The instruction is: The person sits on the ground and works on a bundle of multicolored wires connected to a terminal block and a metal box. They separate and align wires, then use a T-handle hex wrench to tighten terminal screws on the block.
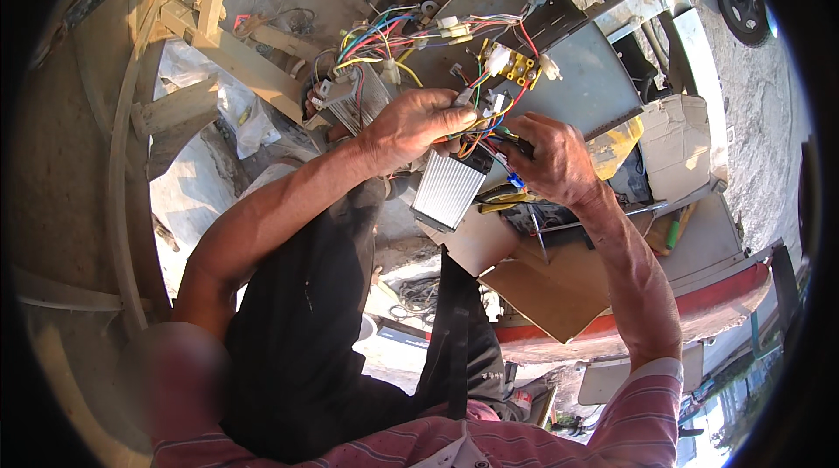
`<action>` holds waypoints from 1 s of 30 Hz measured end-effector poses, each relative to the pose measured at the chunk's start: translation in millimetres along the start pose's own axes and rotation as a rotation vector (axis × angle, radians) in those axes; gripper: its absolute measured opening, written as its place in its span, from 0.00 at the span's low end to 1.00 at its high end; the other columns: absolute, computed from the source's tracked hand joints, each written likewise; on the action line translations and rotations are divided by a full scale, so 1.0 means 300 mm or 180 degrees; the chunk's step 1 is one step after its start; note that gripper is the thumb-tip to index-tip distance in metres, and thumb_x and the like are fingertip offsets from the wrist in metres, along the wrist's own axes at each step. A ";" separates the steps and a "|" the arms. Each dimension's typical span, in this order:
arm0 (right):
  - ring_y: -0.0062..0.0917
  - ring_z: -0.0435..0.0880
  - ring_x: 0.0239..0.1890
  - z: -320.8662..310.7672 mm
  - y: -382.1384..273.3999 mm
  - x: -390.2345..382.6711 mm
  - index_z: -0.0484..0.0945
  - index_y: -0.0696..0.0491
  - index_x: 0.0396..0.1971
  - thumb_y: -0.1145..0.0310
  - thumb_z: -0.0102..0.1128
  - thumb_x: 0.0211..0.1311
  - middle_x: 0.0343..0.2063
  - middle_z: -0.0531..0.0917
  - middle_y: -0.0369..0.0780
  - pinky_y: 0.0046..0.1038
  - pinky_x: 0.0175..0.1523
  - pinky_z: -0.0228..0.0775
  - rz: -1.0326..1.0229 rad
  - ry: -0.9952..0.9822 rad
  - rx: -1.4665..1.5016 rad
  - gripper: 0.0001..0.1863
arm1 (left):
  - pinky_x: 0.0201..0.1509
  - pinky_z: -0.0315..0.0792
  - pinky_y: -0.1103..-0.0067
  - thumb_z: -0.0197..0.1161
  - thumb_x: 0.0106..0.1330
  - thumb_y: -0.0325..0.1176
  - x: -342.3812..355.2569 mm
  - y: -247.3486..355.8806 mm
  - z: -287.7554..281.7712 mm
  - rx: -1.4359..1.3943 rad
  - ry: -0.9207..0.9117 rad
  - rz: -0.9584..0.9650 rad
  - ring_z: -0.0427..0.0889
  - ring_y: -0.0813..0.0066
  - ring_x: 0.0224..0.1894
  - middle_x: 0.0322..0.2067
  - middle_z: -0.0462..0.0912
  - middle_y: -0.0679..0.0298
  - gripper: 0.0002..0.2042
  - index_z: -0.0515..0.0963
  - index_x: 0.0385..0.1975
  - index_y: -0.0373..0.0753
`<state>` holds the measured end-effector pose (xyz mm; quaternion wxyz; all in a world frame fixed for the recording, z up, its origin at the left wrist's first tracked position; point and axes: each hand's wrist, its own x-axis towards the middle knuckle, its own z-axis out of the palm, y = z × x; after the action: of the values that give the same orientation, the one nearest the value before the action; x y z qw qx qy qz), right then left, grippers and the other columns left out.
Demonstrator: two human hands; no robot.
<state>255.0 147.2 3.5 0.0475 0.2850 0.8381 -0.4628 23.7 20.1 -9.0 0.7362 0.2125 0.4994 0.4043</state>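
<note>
My left hand [415, 129] is closed, thumb against fingers, on a bundle of thin coloured wires [479, 129] with white plug connectors. The wires run to a finned silver controller box [449, 192], which hangs just below my hands. Close by on the right, my right hand [552, 159] is curled shut around something dark and slim beside the same wires; its kind is mostly hidden by the fingers. Below that hand a small blue connector [516, 180] shows. A yellow terminal block [517, 66] with more wires and white plugs lies just beyond my hands.
Another finned metal box [357, 99] sits to the left, under a tangle of coloured wires [384, 35]. An open grey metal compartment [568, 75] is at the far right. Brown cardboard [559, 289] and a green-handled tool [674, 230] lie nearer. Wooden beams [240, 62] stand left.
</note>
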 end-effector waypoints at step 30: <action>0.17 0.75 0.29 0.039 -0.011 0.017 0.81 0.62 0.40 0.66 0.60 0.63 0.25 0.81 0.37 0.29 0.37 0.71 0.1352 0.0308 0.1945 0.14 | 0.49 0.72 0.70 0.60 0.69 0.29 0.043 -0.027 -0.006 -0.1282 0.0113 0.0493 0.80 0.69 0.39 0.35 0.81 0.61 0.03 0.76 0.38 0.39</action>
<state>246.9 138.6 -2.4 0.0156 0.4750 0.5848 -0.6573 27.3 25.6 -22.7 0.7216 0.0917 0.4035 0.5550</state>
